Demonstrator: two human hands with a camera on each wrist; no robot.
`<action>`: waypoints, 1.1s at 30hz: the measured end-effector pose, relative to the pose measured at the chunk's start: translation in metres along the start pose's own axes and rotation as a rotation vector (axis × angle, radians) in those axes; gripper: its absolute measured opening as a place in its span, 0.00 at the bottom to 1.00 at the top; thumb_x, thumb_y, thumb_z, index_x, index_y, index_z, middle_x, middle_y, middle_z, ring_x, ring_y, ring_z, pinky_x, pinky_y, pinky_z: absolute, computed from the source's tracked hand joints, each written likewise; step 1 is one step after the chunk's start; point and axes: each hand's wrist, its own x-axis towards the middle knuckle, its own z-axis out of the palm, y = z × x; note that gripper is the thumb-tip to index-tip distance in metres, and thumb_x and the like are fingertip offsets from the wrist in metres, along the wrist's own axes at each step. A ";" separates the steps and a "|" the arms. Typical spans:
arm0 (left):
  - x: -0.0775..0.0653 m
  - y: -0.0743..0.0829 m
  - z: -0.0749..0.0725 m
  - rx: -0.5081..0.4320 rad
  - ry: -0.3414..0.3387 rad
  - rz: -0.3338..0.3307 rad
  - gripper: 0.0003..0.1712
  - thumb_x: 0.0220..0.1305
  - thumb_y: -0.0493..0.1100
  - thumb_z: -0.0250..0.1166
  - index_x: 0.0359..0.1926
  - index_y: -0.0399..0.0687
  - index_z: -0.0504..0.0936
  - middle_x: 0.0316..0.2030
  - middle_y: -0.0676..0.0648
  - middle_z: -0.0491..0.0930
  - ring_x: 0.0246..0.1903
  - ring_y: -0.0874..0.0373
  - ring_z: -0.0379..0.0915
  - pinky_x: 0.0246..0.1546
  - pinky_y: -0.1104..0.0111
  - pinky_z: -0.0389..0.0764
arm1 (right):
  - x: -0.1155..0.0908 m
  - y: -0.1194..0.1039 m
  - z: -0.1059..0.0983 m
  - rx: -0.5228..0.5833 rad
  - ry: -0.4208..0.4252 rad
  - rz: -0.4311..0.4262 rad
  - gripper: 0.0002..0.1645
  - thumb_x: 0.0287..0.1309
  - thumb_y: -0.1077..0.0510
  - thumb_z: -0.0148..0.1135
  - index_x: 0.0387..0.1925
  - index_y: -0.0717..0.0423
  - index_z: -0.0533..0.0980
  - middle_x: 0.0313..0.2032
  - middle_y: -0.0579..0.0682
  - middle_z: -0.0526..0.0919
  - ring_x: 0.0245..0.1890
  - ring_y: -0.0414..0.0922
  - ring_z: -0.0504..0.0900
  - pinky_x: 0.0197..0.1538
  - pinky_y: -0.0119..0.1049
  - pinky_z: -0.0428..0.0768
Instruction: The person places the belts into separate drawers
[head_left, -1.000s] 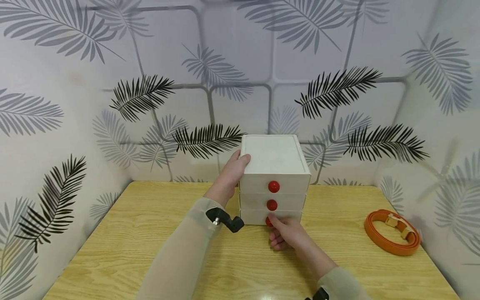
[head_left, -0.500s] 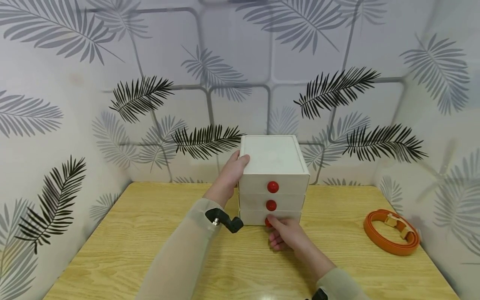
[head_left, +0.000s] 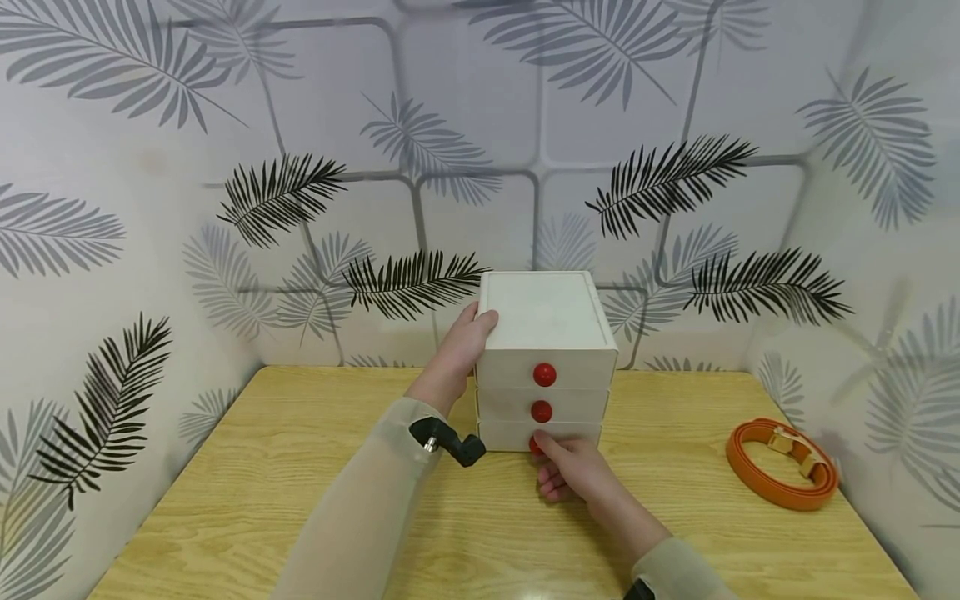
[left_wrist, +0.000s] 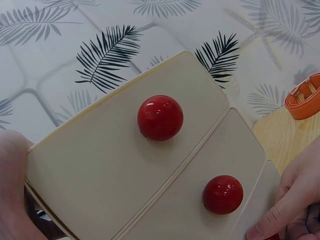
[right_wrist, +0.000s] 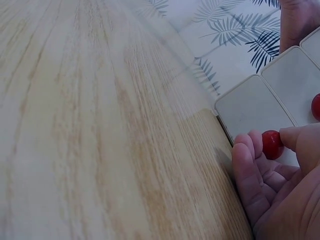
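A white drawer box with three stacked drawers stands on the table, each front bearing a round red knob. My left hand holds the box's upper left side, its thumb over the top edge; the fingers on the far side are hidden. At the lowest drawer, my right hand pinches the bottom knob between thumb and fingers, as the right wrist view shows. All three drawers look closed. In the left wrist view the top knob and middle knob are untouched.
A coiled orange belt with a gold-coloured buckle lies at the right side of the wooden table. Behind the box, and on both sides, rise walls patterned with leaves.
Both hands keep the same hold on the box and bottom knob. Only a very slight shift of the head view shows; no drawer has visibly moved.
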 end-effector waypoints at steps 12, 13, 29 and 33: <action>-0.001 0.000 0.000 0.001 -0.008 0.007 0.38 0.87 0.59 0.49 0.89 0.57 0.54 0.82 0.39 0.61 0.76 0.37 0.62 0.74 0.37 0.64 | 0.002 0.002 -0.001 0.016 -0.014 0.001 0.33 0.84 0.40 0.59 0.46 0.70 0.83 0.24 0.51 0.83 0.21 0.42 0.83 0.30 0.37 0.87; -0.001 0.000 0.000 0.001 -0.009 0.009 0.38 0.87 0.59 0.49 0.89 0.57 0.54 0.82 0.39 0.61 0.76 0.37 0.62 0.74 0.37 0.64 | 0.002 0.002 -0.001 0.017 -0.012 0.001 0.32 0.84 0.40 0.59 0.45 0.70 0.83 0.25 0.52 0.83 0.21 0.42 0.83 0.30 0.37 0.87; -0.001 0.000 -0.001 0.019 0.009 0.011 0.39 0.87 0.60 0.49 0.90 0.59 0.52 0.83 0.40 0.60 0.77 0.37 0.60 0.74 0.35 0.62 | -0.004 -0.003 -0.001 -0.014 -0.012 0.007 0.31 0.82 0.42 0.61 0.42 0.69 0.86 0.23 0.50 0.83 0.21 0.41 0.82 0.30 0.36 0.86; -0.002 -0.001 -0.001 0.014 0.002 0.006 0.39 0.87 0.59 0.49 0.90 0.59 0.53 0.82 0.40 0.61 0.76 0.37 0.61 0.74 0.35 0.62 | -0.006 -0.003 -0.001 -0.013 -0.030 0.002 0.31 0.83 0.42 0.61 0.43 0.70 0.85 0.23 0.51 0.83 0.21 0.42 0.82 0.30 0.36 0.86</action>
